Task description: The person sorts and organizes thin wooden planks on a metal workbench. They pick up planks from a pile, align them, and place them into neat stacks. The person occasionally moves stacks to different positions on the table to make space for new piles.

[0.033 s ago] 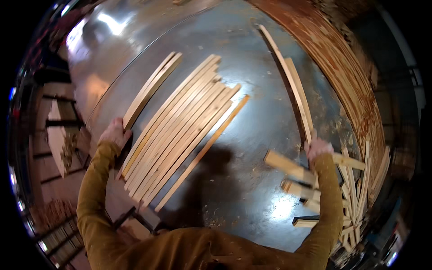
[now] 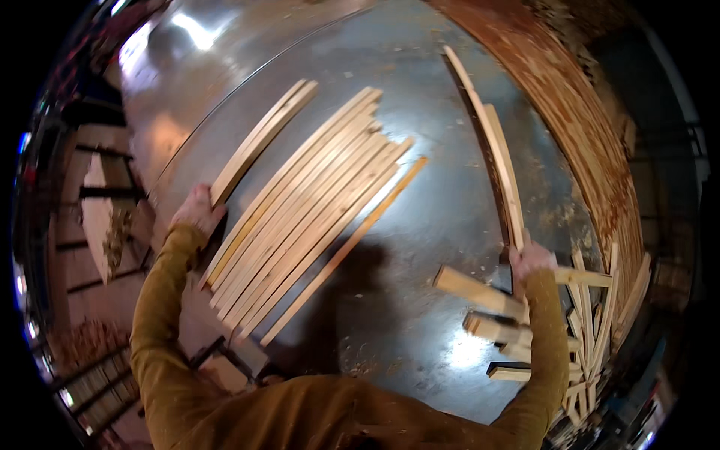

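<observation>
My left hand (image 2: pixel 199 210) is closed round the near end of a pair of pale wooden strips (image 2: pixel 262 139), which lie side by side on the metal tabletop (image 2: pixel 420 217). To their right lies a row of several similar wood strips (image 2: pixel 300 202) with uneven far ends. One darker strip (image 2: pixel 352 244) sits slightly apart at the row's right edge. Over on the right, my right hand (image 2: pixel 533 260) grips the near end of a long wooden strip (image 2: pixel 491 146). A second strip (image 2: pixel 501 139) runs close along its right side. The fingertips of my right hand are partly hidden.
Short wood pieces (image 2: pixel 476 291) lie by my right forearm, beside a jumbled heap of thin offcuts (image 2: pixel 592 330). A reddish-brown layered wood stack (image 2: pixel 555 97) borders the table's right side. Boards on a dark rack (image 2: pixel 97 217) stand at the left.
The whole view has shifted slightly, so the strips and table sit a little further right. Both hands keep their grip.
</observation>
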The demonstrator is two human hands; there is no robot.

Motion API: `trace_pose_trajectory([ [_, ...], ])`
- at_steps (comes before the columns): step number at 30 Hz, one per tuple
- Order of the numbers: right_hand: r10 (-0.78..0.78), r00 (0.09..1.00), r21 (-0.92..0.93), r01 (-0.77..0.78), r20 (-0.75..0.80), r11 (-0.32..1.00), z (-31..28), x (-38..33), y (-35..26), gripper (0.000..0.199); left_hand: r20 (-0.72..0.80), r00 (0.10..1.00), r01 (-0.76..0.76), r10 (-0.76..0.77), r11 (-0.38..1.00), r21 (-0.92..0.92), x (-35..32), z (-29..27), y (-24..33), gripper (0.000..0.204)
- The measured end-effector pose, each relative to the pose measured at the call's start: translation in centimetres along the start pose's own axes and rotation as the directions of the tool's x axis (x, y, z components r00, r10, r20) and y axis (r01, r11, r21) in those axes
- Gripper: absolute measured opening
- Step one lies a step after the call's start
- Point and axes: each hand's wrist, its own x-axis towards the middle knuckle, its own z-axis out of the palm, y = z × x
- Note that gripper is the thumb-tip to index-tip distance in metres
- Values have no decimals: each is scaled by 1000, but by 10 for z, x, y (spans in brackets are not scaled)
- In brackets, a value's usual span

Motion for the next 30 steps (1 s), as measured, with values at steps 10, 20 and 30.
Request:
trace_pose_trajectory([
  [10,169,974,922,199,-150,-331,-59,-96,-180,38,159,981,110,-110,994,8,41,-42,-17,49],
  [20,-635,763,689,396,120,607,-188,-112,-522,68,-2,999,-51,53,934,-354,113,-36,-100,63],
  [30,-540,793,151,593,-284,791,-107,-81,-401,22,-78,996,-65,50,975,-215,85,-28,-25,62],
])
